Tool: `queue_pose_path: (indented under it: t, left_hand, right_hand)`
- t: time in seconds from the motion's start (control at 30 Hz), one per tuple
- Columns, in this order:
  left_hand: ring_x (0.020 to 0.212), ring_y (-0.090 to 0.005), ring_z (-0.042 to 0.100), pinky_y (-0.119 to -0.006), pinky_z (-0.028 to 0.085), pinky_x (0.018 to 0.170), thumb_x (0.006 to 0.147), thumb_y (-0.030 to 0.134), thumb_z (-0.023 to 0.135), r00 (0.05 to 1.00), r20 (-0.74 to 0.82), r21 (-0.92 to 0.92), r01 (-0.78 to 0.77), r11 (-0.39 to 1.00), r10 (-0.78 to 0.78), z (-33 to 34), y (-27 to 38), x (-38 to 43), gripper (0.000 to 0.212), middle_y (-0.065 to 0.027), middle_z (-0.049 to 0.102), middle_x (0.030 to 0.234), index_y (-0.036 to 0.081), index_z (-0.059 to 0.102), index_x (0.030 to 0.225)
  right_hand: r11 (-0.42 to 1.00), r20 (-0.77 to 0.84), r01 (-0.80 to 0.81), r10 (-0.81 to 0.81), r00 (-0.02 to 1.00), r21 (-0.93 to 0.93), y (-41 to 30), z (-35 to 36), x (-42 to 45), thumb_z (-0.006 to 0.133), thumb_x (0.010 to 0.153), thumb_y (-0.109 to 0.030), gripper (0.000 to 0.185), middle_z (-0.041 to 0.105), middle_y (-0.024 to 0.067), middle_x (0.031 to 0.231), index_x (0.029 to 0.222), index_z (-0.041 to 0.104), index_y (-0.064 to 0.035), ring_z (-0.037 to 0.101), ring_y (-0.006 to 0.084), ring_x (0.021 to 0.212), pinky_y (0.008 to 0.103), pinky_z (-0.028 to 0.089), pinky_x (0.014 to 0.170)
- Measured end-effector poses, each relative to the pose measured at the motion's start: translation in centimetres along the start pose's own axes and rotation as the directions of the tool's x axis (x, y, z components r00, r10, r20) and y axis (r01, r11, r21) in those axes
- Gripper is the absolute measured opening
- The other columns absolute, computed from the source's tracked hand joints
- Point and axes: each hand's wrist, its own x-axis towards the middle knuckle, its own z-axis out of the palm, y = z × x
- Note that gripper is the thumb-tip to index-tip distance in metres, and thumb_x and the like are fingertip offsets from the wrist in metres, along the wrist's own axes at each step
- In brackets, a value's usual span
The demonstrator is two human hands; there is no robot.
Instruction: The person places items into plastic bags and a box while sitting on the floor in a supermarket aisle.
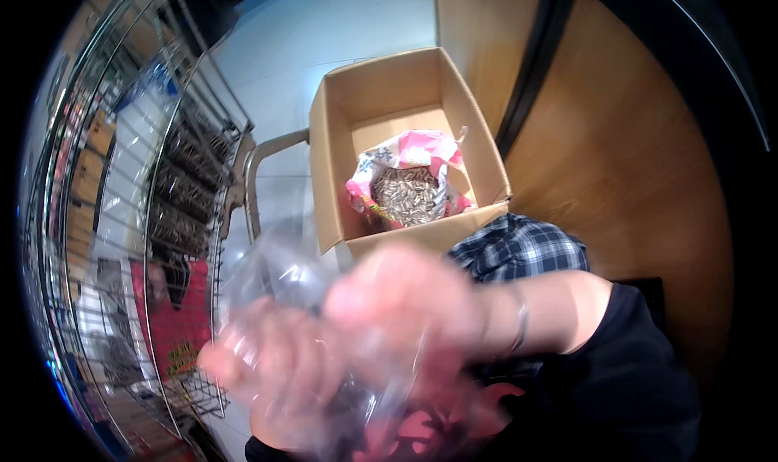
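A clear plastic bag (285, 273) is between my two hands, low in the view. My left hand (279, 349) has its fingers curled, with the thin film lying over them. Just to its right, my right hand (404, 298) is closed on the film and blurred by motion. Beyond the hands stands an open cardboard box (331, 164). Inside it, a pink and white printed sack (419, 143) is open at the top, showing striped sunflower seeds (408, 197). The lower part of the plastic bag blurs into my clothing.
A wire rack (152, 219) runs along the left, holding several clear packs of dark goods (182, 185) and a red package (173, 316). A metal tube frame (252, 176) meets the box's left side. Wooden panels (620, 158) rise at right. Plaid cloth (526, 249) touches the box's near corner.
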Motion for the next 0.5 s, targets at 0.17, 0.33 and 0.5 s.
queue_pose_path:
  t: [0.17,0.33,0.5]
  left_hand:
    - [0.035,-0.03,0.046,-0.033,0.042,0.034,0.075,0.028,0.041,0.99,-0.005,0.213,-0.136,0.968,0.141,1.1,1.4,2.7,0.036,-0.0147,0.044,0.045,-0.002,0.045,0.057]
    - [0.028,-0.0111,0.036,-0.022,0.03,0.031,0.08,0.011,0.044,0.947,-0.287,0.698,0.105,0.708,0.142,2.8,2.1,6.8,0.035,-0.0051,0.043,0.038,0.003,0.042,0.046]
    - [0.031,-0.0096,0.041,-0.021,0.032,0.032,0.082,0.015,0.048,0.802,-0.591,0.725,0.481,0.492,0.087,-0.1,1.4,6.9,0.032,-0.005,0.048,0.042,0.0,0.051,0.054]
  right_hand:
    - [0.992,-0.054,0.063,-0.069,0.996,-0.106,1.2,-2.9,0.8,0.04,0.092,-0.022,0.041,0.047,0.005,0.042,0.058,0.048,-0.001,0.051,0.0128,0.034,0.0196,0.034,0.031]
    - [0.815,-0.21,-0.016,-0.131,0.969,-0.579,0.0,-6.6,1.8,0.045,0.089,-0.024,0.037,0.054,0.0042,0.046,0.059,0.052,-0.0034,0.054,0.0078,0.04,0.0184,0.037,0.036]
    - [0.578,-0.339,-0.164,-0.209,0.917,-0.8,2.1,-10.2,3.3,0.048,0.086,-0.024,0.034,0.054,0.0071,0.046,0.06,0.056,-0.002,0.055,0.0115,0.04,0.023,0.042,0.039]
